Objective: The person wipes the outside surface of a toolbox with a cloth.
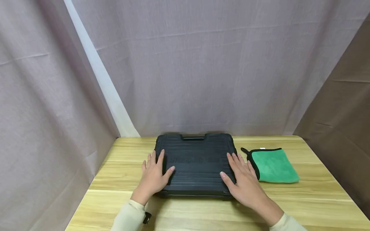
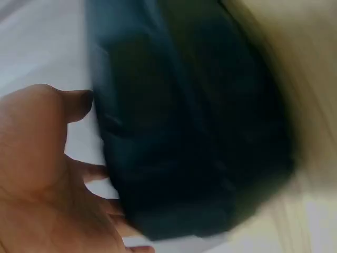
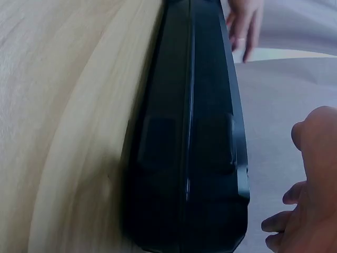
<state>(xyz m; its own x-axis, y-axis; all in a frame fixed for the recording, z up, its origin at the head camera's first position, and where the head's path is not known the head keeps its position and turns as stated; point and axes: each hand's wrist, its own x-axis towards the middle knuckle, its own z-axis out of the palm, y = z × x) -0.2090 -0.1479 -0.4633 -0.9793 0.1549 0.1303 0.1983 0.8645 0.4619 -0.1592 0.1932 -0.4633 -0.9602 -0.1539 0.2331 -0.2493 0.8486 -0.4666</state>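
A black hard case (image 1: 199, 163), ribbed across its lid and with a handle at its far side, lies shut and flat. My left hand (image 1: 154, 176) is at its left edge, fingers spread and straight, thumb over the lid. On the opposite side, my right hand (image 1: 244, 183) is held over the right edge with its fingers extended. In the right wrist view, a gap shows between the right fingertips (image 3: 276, 224) and the case's side. The left wrist view is blurred, but the left fingers appear near or against the case (image 2: 158, 158). Neither hand grips anything.
A folded green cloth (image 1: 276, 166) with black trim and a loop lies to the right of the case, close to the right hand. The wooden table (image 1: 121, 179) has rounded far corners. Grey curtains (image 1: 202, 73) hang behind and on the left, brown fabric on the right.
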